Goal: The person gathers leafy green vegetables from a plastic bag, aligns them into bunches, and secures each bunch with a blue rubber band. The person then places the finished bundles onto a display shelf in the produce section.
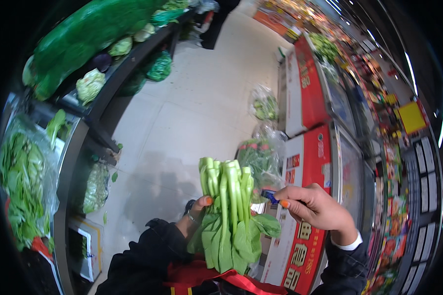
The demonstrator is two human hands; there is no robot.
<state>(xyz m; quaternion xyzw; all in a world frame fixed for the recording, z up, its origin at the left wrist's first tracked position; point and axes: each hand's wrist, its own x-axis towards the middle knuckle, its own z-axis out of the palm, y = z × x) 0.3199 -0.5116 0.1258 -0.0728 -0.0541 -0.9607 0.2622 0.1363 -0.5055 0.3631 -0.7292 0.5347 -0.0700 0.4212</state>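
A bunch of leafy greens with thick pale stems, like choy sum [230, 206], is held in front of my body, stem ends up and leaves hanging down. My left hand [196, 211] grips it from the left side, the thumb at the stems and the other fingers hidden behind the bunch. Just right of the stems, my right hand [315, 208] pinches a small dark blue object [270, 196] between thumb and forefinger. It may be a piece of tape or a clip; I cannot tell which. The blue object looks apart from the stems.
Bagged greens [258, 158] sit on the tiled floor [162, 121] beside red-and-white chest freezers [310, 155]. At left, a vegetable stand holds leafy greens [26, 184], a cabbage [90, 85] and a green plastic cover [88, 40]. A person's dark-clothed leg [217, 25] is farther along the aisle.
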